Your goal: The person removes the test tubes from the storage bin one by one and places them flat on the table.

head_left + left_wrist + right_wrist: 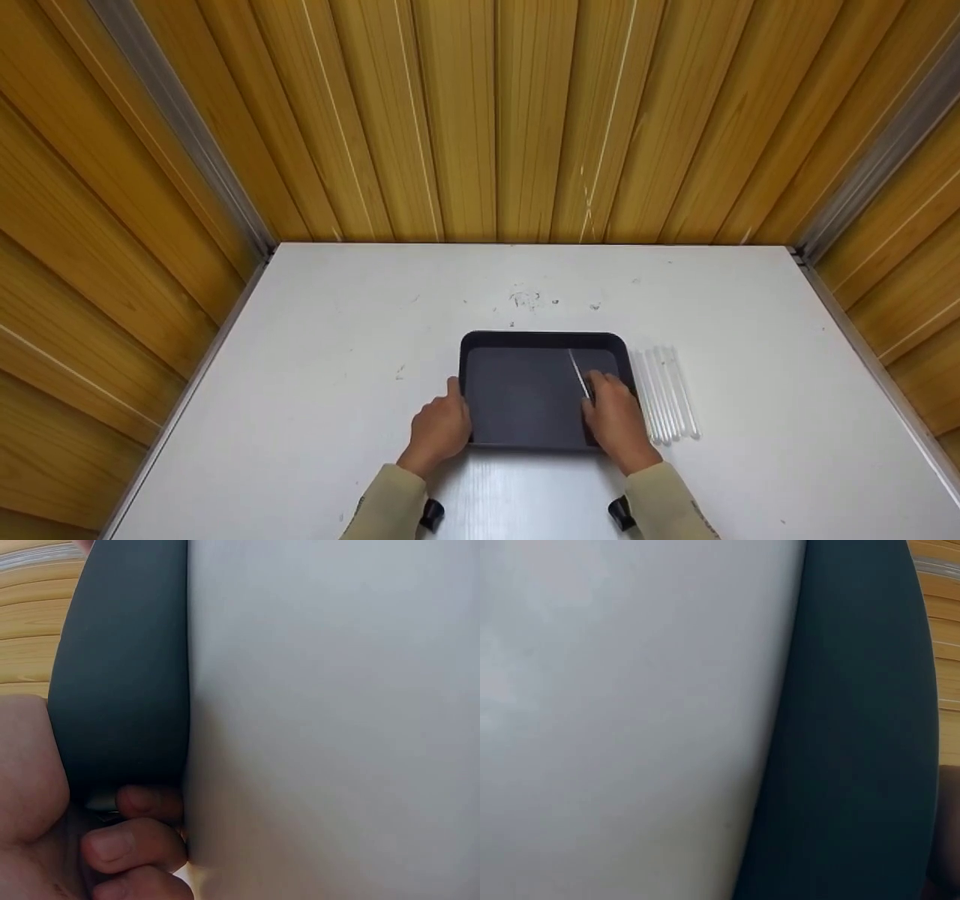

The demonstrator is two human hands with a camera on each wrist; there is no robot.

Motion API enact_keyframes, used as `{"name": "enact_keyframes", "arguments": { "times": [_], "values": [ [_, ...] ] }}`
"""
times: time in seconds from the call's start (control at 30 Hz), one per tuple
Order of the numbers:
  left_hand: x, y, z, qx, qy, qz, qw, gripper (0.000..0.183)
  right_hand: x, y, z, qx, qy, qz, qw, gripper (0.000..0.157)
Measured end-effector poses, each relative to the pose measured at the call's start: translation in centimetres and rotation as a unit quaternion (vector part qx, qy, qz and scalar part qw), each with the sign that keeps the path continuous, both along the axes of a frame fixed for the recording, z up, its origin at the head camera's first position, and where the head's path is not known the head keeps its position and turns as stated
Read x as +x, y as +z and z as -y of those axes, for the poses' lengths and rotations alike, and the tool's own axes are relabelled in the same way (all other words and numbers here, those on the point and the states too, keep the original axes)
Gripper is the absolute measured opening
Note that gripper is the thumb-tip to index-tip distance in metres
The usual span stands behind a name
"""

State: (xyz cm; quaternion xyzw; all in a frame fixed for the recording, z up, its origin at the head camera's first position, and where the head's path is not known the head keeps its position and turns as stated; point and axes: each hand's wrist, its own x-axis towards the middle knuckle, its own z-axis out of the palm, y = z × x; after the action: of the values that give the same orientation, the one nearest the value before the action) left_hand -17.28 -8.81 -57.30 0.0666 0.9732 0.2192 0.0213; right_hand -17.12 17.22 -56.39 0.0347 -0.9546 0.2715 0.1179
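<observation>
A dark rectangular tray (525,405) lies on the white table in front of the person. At its left side the left hand (440,427) grips the edge near the front corner; in the left wrist view its curled fingers (139,844) meet the tray's outer wall (127,675). Over the tray's right part, the right hand (619,420) pinches a slender clear test tube (577,373), which slants up and left above the tray floor. The right wrist view gives mostly the tray's front wall (847,727), with only a sliver of hand (949,825) at the edge.
Several clear test tubes (664,394) lie side by side just right of the tray, close to the right forearm. The white table (337,322) bears small dark scuffs behind the tray. Wood-patterned panels (495,120) enclose the back and sides.
</observation>
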Motion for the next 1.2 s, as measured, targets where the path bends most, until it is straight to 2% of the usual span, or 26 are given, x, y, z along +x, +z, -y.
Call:
{"name": "enact_keyframes", "arguments": {
  "times": [0.47,0.93,1.2],
  "values": [
    [-0.1,0.1,-0.1,-0.002,0.003,-0.007,1.0000,0.037,-0.2,-0.1,-0.2,-0.019,-0.003,-0.039,0.999,0.023],
    [0.0,0.0,0.0,-0.005,-0.002,-0.003,1.0000,0.038,0.1,1.1,-0.7,-0.043,-0.033,-0.018,0.998,0.030],
    [0.0,-0.1,0.0,-0.008,0.006,0.002,0.9999,0.031,0.2,1.5,-0.9,-0.049,-0.035,-0.006,0.998,0.033]
  ]
}}
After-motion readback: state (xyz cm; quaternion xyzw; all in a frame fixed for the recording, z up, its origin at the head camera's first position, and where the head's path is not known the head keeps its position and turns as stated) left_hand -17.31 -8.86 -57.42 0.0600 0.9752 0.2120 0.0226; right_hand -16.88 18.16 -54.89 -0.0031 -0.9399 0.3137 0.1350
